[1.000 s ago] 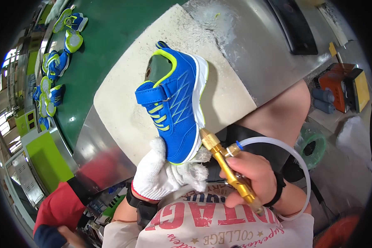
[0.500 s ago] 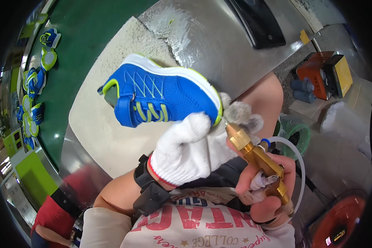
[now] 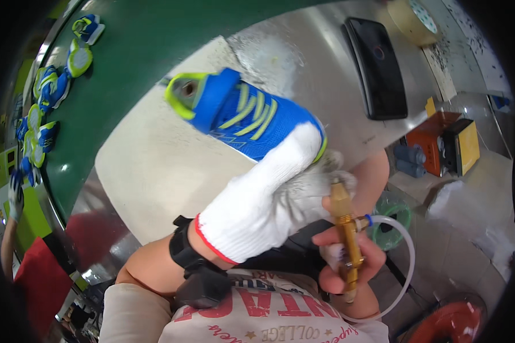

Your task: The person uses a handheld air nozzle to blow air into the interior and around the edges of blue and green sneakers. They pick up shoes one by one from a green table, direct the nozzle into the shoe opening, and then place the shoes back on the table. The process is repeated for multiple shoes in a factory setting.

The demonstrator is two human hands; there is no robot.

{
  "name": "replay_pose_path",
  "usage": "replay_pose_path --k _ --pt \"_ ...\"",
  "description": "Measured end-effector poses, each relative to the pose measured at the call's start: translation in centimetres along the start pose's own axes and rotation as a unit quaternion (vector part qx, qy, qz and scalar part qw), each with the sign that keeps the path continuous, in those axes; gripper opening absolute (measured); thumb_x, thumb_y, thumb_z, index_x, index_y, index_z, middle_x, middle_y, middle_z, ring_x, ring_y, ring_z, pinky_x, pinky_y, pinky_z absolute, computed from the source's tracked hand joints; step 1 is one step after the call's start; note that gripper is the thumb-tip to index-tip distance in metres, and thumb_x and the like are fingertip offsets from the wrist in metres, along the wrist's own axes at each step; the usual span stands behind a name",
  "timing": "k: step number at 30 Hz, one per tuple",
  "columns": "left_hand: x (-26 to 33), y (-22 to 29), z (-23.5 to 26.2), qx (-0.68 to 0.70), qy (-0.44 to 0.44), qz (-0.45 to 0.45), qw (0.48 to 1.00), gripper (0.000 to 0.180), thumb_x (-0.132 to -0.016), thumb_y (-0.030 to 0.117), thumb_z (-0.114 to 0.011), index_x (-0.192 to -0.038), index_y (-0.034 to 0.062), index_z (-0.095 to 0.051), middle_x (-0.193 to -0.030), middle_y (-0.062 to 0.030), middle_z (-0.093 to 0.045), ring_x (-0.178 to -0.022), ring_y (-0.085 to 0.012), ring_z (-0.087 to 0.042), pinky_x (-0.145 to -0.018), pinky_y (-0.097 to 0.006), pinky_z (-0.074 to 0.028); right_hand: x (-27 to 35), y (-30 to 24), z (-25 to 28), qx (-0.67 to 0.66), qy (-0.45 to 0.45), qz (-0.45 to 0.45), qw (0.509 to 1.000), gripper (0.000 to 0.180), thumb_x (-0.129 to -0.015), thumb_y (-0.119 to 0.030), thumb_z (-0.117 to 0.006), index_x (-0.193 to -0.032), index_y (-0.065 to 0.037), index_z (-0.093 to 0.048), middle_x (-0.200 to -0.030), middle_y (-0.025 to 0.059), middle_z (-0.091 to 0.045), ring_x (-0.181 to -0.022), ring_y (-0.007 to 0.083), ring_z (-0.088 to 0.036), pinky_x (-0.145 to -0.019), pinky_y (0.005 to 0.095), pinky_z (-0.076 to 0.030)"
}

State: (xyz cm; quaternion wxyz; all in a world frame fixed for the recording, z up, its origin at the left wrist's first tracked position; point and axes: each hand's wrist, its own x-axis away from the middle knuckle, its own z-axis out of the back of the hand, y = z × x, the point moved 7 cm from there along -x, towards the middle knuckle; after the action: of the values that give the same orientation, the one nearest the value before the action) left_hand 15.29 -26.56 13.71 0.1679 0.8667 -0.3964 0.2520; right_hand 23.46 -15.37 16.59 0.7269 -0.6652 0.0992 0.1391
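My left hand (image 3: 263, 188), in a white knitted glove with a grey-stained fingertip area, grips a blue sports shoe (image 3: 292, 117) by its toe. The shoe has lime-green laces and trim, a blue strap and a pale sole edge; its opening faces up and its heel points to the far left. My bare right hand (image 3: 360, 260) is closed around a brass nozzle gun (image 3: 343, 214). The gun's tip points away from me, close below the stained glove fingers. A clear hose with a blue fitting runs from its side. The shoe's underside is hidden.
Beneath the shoe lies a pale pad (image 3: 149, 171) on a metal table. A black phone (image 3: 377, 68) and a tape roll (image 3: 415, 22) lie at the far right. Several blue-green shoes (image 3: 54, 88) line the green surface at left. Another person's gloved hand (image 3: 16, 197) shows there.
The shoe has rolled and turned in my left hand, its opening now facing up more. My right hand has tilted the nozzle gun more upright and moved it slightly left.
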Motion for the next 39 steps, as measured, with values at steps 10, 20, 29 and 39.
replay_pose_path --k 10,20,29,39 --pt "0.8 19.2 4.3 -0.155 0.055 -0.235 0.958 0.044 -0.094 0.031 -0.059 -0.122 -0.0015 -0.047 -0.106 -0.0148 -0.057 -0.095 -0.0306 -0.062 -0.079 -0.047 -0.055 -10.0 4.2 -2.6 -0.052 0.065 -0.151 0.985 0.064 -0.094 -0.052 -0.049 -0.131 -0.003 -0.032 -0.094 0.0154 -0.059 -0.077 0.0182 -0.059 -0.064 0.0282 -0.051" --pt "-5.9 39.1 1.7 -0.469 0.19 -0.423 0.752 0.039 -0.095 0.034 -0.053 -0.115 0.0 -0.054 -0.087 -0.0104 -0.064 -0.073 -0.0196 -0.066 -0.067 -0.032 -0.053 -10.4 7.3 -3.1 -0.117 0.03 -0.252 0.96 0.068 -0.092 -0.049 -0.056 -0.135 -0.004 -0.027 -0.101 0.0163 -0.056 -0.084 0.0192 -0.059 -0.063 0.0281 -0.054" --pt "3.7 49.4 7.8 -0.491 0.584 -0.579 0.288 0.086 -0.064 0.035 -0.083 -0.129 -0.0016 -0.041 -0.123 -0.0244 -0.055 -0.114 -0.04 -0.053 -0.095 -0.043 -0.043 -10.9 7.0 -3.4 -0.066 0.022 -0.256 0.964 0.071 -0.092 -0.055 -0.052 -0.131 -0.002 -0.027 -0.09 0.016 -0.056 -0.074 0.0181 -0.058 -0.053 0.026 -0.053" --pt "8.7 42.4 8.7 -0.663 0.433 -0.504 0.344 0.077 -0.072 0.024 -0.074 -0.138 0.0006 -0.043 -0.13 -0.016 -0.056 -0.121 -0.0275 -0.053 -0.103 -0.033 -0.039 -11.4 6.4 -3.9 -0.132 -0.007 -0.224 0.966 0.062 -0.095 -0.043 -0.053 -0.132 -0.001 -0.028 -0.101 0.0158 -0.056 -0.083 0.0187 -0.058 -0.06 0.027 -0.055"
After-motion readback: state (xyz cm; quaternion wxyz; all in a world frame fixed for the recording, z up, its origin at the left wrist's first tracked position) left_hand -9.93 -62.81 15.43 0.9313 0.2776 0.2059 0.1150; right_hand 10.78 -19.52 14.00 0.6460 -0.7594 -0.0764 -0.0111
